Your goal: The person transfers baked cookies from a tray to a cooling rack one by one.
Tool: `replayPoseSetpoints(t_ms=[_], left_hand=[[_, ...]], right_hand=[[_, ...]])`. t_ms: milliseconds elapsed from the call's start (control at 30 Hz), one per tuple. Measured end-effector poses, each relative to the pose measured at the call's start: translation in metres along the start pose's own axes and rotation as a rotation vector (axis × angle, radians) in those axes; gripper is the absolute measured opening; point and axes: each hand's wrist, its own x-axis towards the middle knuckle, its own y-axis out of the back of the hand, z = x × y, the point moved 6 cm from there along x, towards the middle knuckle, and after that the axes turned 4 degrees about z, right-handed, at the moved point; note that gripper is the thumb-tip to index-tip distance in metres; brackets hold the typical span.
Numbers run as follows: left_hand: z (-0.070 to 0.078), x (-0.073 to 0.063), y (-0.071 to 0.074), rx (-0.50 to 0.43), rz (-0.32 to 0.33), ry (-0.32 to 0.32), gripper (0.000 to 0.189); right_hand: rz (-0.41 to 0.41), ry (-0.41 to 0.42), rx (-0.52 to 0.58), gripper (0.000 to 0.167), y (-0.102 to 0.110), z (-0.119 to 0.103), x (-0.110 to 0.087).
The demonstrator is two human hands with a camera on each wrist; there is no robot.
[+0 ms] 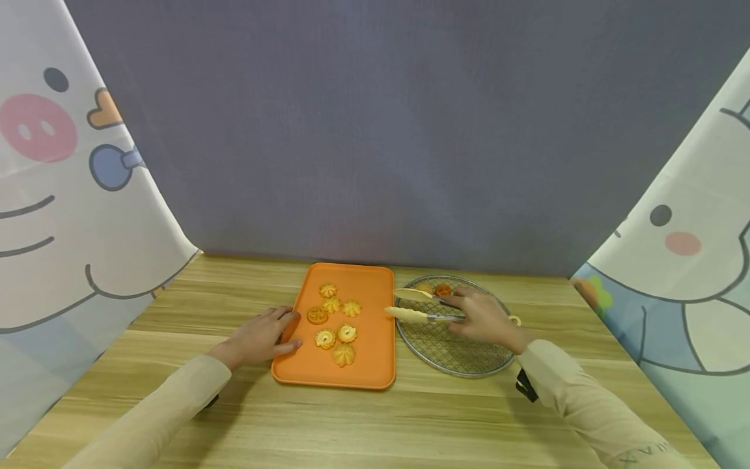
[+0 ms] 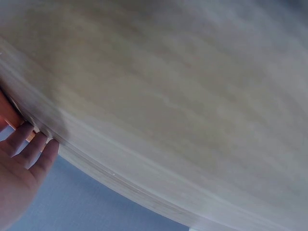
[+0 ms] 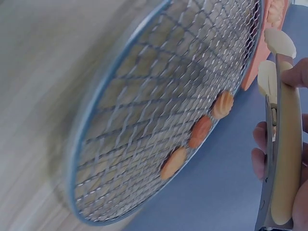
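Note:
My left hand point(image 1: 260, 335) rests at the left edge of an orange tray point(image 1: 366, 280), thumb over the rim. In the left wrist view its fingers look nearly straight, touching the tray's side. Several cookies lie on the tray, among them a round smiley-faced cookie point(image 1: 318, 316) and a swirled cookie point(image 1: 343, 355). My right hand point(image 1: 483, 318) holds tongs point(image 1: 410, 315) with cream tips. The tips are spread apart, with nothing between them, near the tray's right edge. Below is a round wire mesh rack point(image 1: 445, 352). Three cookies sit near its rim, including a reddish-brown cookie point(image 3: 200, 131).
The tray and rack stand side by side on a wood-grain table point(image 1: 258, 423). Behind the table rises a grey-blue backdrop point(image 1: 375, 130). Cartoon-printed curtains point(image 1: 76, 228) flank both sides. A small loop point(image 1: 515, 320) sticks out from the rack's right side.

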Motion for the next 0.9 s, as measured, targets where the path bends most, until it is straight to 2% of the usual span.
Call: replayPoseSetpoints(t_ms=[433, 567, 667, 900], left_hand=[[-0.001, 0.0, -0.001, -0.002, -0.012, 0.011, 0.064], [-0.001, 0.0, -0.001, -0.001, -0.014, 0.012, 0.064], [-0.001, 0.0, -0.001, 0.001, -0.014, 0.014, 0.064], [-0.002, 0.0, -0.001, -0.005, -0.015, 0.022, 0.064]], right_hand=[[-0.046, 0.029, 0.036, 0.049, -0.003, -0.026, 0.02], [-0.046, 0.069, 0.059, 0.05, -0.006, -0.035, 0.026], [-0.04, 0.097, 0.063, 0.051, -0.009, -0.04, 0.03], [-0.074, 0.097, 0.052, 0.049, -0.019, -0.048, 0.04]])
